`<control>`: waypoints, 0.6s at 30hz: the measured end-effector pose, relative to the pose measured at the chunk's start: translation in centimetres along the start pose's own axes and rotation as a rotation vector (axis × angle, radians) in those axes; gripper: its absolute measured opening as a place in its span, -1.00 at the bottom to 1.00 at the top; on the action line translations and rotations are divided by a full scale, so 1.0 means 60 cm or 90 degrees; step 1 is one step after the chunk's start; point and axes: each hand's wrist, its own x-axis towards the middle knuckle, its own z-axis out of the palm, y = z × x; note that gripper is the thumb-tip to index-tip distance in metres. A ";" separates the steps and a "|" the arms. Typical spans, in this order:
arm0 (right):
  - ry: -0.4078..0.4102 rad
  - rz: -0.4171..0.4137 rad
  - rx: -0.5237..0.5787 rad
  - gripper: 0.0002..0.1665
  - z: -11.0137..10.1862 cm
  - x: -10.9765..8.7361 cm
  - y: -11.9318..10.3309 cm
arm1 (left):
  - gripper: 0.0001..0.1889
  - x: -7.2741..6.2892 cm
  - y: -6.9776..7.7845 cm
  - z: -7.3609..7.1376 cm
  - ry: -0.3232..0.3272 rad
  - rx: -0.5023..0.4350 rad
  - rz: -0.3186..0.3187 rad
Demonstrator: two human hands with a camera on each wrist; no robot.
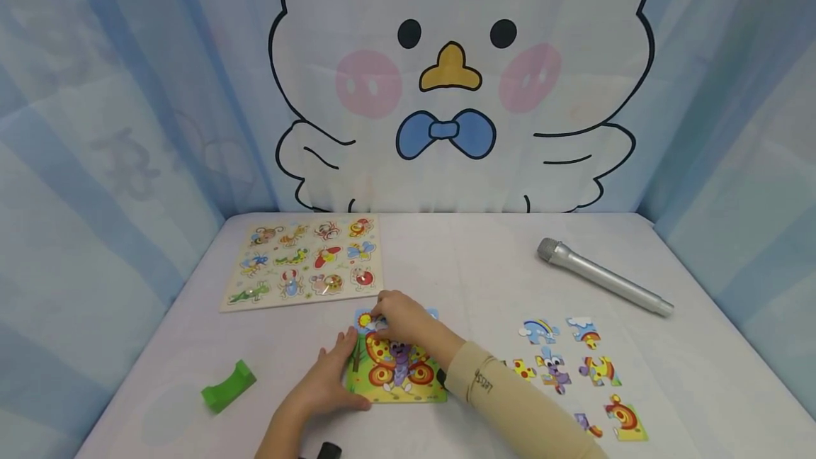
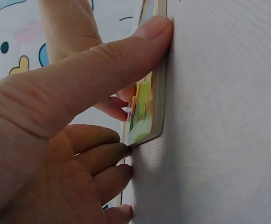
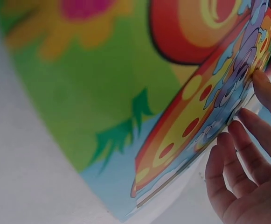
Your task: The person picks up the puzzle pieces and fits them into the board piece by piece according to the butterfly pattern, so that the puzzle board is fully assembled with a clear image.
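Note:
A butterfly jigsaw puzzle lies flat on the white table in the head view. My left hand holds its near left corner, the thumb along the near edge and the fingers at the left side. In the left wrist view the thumb presses against the puzzle's thick edge. Over the far edge, my right hand has its thumb on the picture and its fingers curled at the border. From the right wrist view, fingertips meet that edge; whether they pinch a single piece is not clear.
Several loose puzzle pieces lie to the right, some partly behind the right sleeve. A board of insect pictures lies at the back left. A silver microphone is at the back right, a green block at left.

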 end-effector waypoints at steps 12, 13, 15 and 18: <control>-0.005 -0.011 0.063 -0.53 -0.003 -0.005 0.009 | 0.22 -0.004 0.001 0.000 -0.001 0.001 -0.002; -0.007 -0.010 0.081 -0.52 -0.004 -0.006 0.012 | 0.22 -0.004 0.001 0.000 -0.002 0.002 -0.002; -0.011 -0.008 0.118 -0.51 -0.007 -0.008 0.019 | 0.21 -0.003 0.001 0.000 -0.002 0.006 -0.003; -0.012 -0.003 0.160 -0.49 -0.011 -0.013 0.031 | 0.21 -0.002 0.001 0.000 -0.001 0.009 -0.002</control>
